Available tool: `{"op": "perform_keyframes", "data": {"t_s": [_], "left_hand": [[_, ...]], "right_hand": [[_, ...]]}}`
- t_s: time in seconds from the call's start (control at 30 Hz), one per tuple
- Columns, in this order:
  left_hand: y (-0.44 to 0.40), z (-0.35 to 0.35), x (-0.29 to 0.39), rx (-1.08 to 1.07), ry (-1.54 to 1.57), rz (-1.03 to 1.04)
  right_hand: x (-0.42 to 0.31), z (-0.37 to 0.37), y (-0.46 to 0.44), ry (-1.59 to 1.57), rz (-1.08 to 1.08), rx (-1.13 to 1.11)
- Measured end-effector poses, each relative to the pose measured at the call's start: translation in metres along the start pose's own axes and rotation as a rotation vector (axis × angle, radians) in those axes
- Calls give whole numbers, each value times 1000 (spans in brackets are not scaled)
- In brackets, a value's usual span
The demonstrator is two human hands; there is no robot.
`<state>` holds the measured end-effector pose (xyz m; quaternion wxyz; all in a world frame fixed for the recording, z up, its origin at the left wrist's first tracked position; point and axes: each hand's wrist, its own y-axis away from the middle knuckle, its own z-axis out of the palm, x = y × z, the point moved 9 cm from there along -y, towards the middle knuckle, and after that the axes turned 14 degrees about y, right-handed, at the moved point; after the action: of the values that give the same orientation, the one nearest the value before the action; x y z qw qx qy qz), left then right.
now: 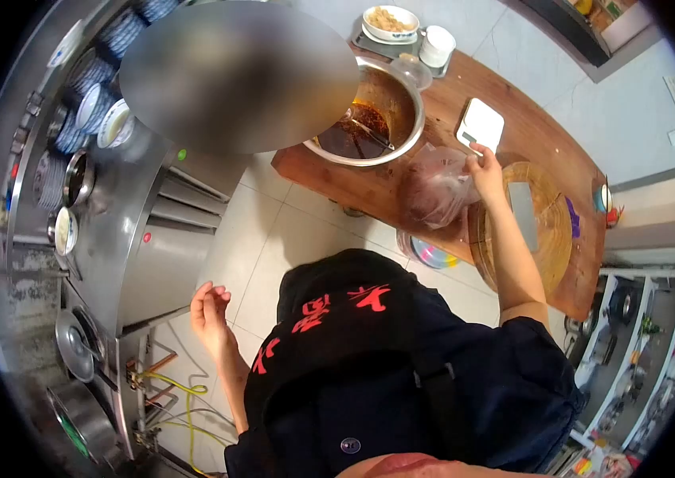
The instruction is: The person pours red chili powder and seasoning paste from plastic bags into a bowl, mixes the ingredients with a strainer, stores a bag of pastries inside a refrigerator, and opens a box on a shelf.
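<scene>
Black apron fabric (329, 319) lies nearest the camera, carrying bold red characters (313, 312) that are tilted and creased, so I cannot read them surely. Dark navy, matte cloth (504, 382) surrounds it, with a round button (350, 445) low at the front.

The right hand (484, 169) reaches over the brown wooden table (528, 111), thumb and forefinger bent towards each other with a narrow gap, the other fingers curled. Its fingertips are at the near edge of a flat white digital scale (482, 126) with rounded corners and a small grey display; whether they touch it is unclear. Just beside the thumb sits a crumpled, see-through plastic bag (437, 187) with something reddish inside; I cannot tell whether the fingers grip its edge. Under the forearm, a round yellowish wooden chopping board (548, 253) bears a grey rectangular blade (523, 211).

Beyond the bag from the fingers, a shiny metal basin (412, 107) holds dark, oily red-brown liquid and a metal ladle (371, 131). Farther off, a white bowl (391, 24) contains pale yellow pieces.

The left hand (210, 312) hangs in the air, fingers loosely bent and moderately apart, near the smooth stainless-steel counter (110, 247).
</scene>
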<state>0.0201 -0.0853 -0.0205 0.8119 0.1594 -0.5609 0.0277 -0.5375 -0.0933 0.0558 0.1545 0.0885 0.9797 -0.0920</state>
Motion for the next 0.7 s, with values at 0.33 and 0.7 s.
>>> {"op": "perform_keyframes", "data": {"t_s": [0.33,0.7], "left_hand": [[-231,184,-1,-657,-154,-128],[-269,280,-1,-1208,-323,-200]], "right_hand": [[41,-11,-10,-671,769,555],[-138,-161,-54,-599,566,871]]}}
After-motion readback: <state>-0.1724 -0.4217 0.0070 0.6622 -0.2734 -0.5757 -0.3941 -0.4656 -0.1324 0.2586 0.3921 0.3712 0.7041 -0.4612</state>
